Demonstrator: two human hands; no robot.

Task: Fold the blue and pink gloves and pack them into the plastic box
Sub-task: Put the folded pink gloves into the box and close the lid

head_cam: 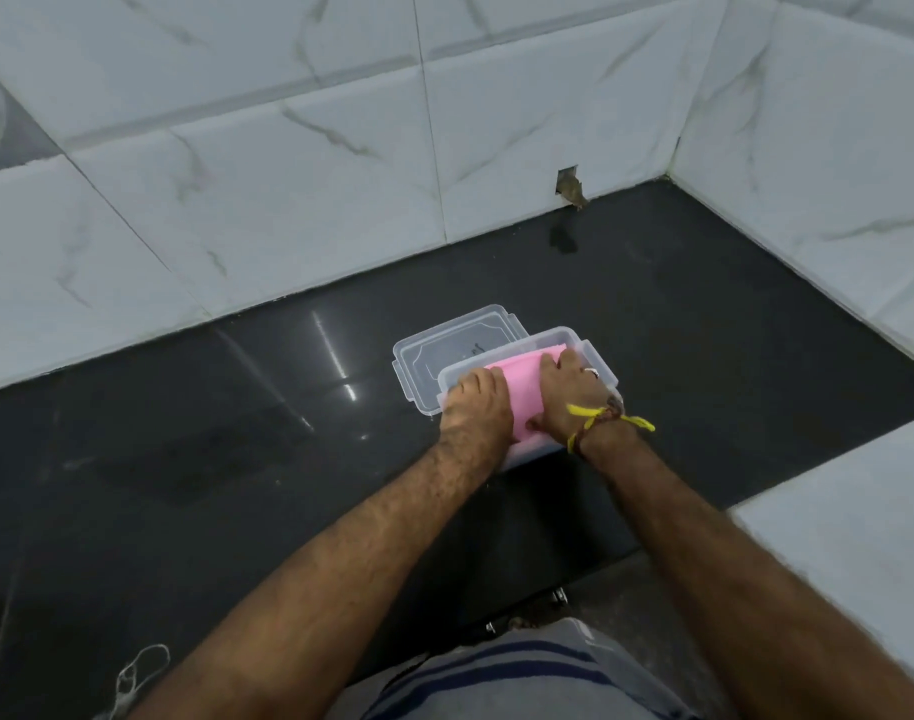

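A clear plastic box [598, 356] stands on the black counter [237, 433]. Folded pink glove material [522, 394] lies in it, filling the top. My left hand [478, 407] presses down on the left end of the pink glove, fingers bent over the box's near-left corner. At the right part of the glove my right hand [569, 394] presses down, its fingers spread over it. No blue glove shows; the pink one and my hands cover the box's inside.
The box's clear lid [444, 345] lies flat just behind and left of the box. White marble-tiled walls [340, 174] close the counter at the back and right. A small hole in the wall [569, 187] is behind. A white string [138, 672] lies at the counter's near-left edge.
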